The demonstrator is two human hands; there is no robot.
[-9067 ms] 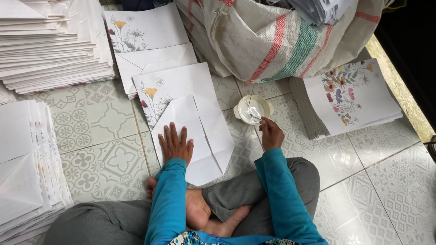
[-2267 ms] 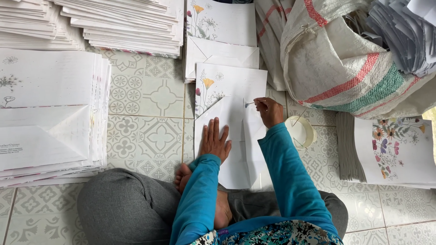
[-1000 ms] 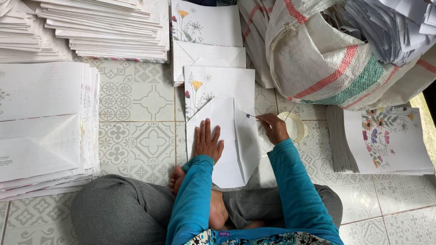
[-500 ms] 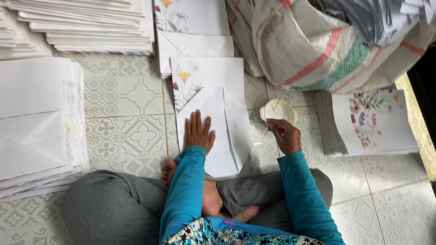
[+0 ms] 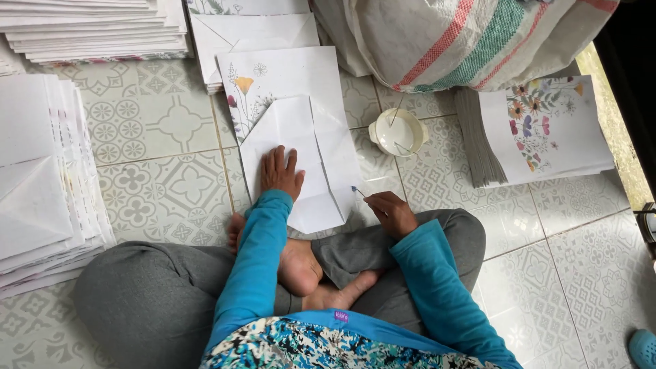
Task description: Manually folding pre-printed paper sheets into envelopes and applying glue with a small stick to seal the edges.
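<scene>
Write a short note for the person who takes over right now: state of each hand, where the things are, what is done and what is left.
Left hand: flat on the folded sheet, pressing it to the floor.
Right hand: holds a thin brush, tip at the sheet's right flap.
Small white bowl stands to the right of the sheet, a stick inside it.
Done: sheet is folded into an envelope shape; finished stacks lie to the left.
Left: the right flap seems not yet stuck down; a flat flowered pile waits on the right.

2 hands forward: left hand (image 5: 280, 172) flat, fingers spread; right hand (image 5: 391, 212) pinched, knuckles up.
</scene>
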